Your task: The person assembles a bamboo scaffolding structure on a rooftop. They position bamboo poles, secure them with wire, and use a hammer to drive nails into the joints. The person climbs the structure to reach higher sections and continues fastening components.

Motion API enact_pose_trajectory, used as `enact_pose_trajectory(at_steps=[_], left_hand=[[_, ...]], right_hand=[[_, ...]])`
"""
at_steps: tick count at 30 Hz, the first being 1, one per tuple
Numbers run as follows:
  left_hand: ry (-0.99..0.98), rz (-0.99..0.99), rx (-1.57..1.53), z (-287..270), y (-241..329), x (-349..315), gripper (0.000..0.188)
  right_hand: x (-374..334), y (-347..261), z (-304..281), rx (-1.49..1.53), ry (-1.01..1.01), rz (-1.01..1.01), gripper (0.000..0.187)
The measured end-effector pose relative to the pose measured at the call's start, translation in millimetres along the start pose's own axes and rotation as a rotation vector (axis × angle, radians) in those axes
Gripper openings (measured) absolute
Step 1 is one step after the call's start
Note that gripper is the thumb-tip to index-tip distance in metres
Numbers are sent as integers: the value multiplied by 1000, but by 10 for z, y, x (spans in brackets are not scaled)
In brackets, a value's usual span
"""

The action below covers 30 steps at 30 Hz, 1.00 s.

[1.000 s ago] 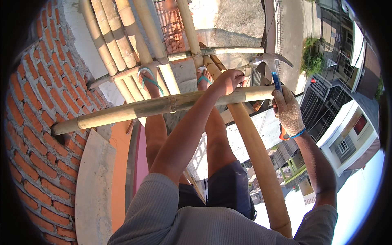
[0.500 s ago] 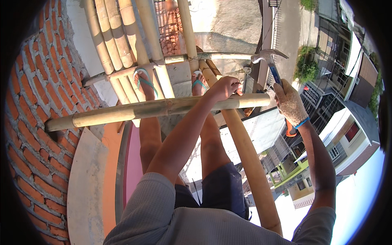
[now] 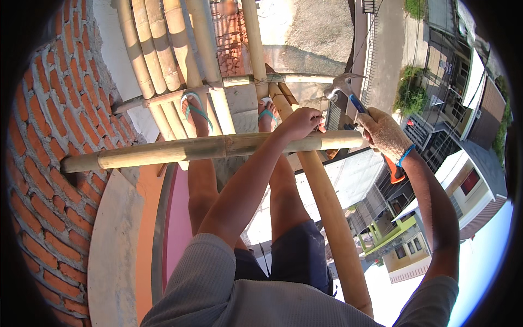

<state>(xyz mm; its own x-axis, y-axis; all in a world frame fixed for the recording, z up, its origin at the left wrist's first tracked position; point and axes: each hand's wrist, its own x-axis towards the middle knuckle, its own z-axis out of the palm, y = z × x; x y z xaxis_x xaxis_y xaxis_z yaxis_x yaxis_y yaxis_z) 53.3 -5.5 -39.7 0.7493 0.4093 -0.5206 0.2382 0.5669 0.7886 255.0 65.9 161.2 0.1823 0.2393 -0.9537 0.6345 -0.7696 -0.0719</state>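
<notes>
Right hand [image 3: 385, 132], gloved: grip wrapped around hammer [image 3: 357, 103], metal head pointing up-left of the glove, orange handle end below. Left hand [image 3: 300, 123], bare, at far edge of crosswise bamboo pole [image 3: 185, 150]; fingers curled, can't tell if closed on anything, view too small. Pole runs from a hole in brick wall [image 3: 57, 215], crossing above slanted bamboo pole [image 3: 333, 218] near its right end.

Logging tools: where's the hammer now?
In the head view's right half, the right hand holds the hammer near the right end of the crosswise bamboo pole.
</notes>
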Motion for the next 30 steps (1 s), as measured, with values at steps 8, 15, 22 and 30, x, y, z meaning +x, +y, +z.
enact_pose_trajectory(at_steps=[8, 15, 22, 30], left_hand=[[-62, -60, 183, -12, -64, 69, 29], [-21, -23, -79, 48, -188, 85, 29], [-118, -110, 25, -44, -146, 90, 30], [-123, -35, 62, -29, -238, 145, 27]], right_hand=[[59, -5, 59, -621, -137, -141, 32], [134, 160, -127, -217, 392, -264, 27], [110, 119, 58, -197, 63, -65, 35], [141, 294, 54, -603, 34, -221, 30]])
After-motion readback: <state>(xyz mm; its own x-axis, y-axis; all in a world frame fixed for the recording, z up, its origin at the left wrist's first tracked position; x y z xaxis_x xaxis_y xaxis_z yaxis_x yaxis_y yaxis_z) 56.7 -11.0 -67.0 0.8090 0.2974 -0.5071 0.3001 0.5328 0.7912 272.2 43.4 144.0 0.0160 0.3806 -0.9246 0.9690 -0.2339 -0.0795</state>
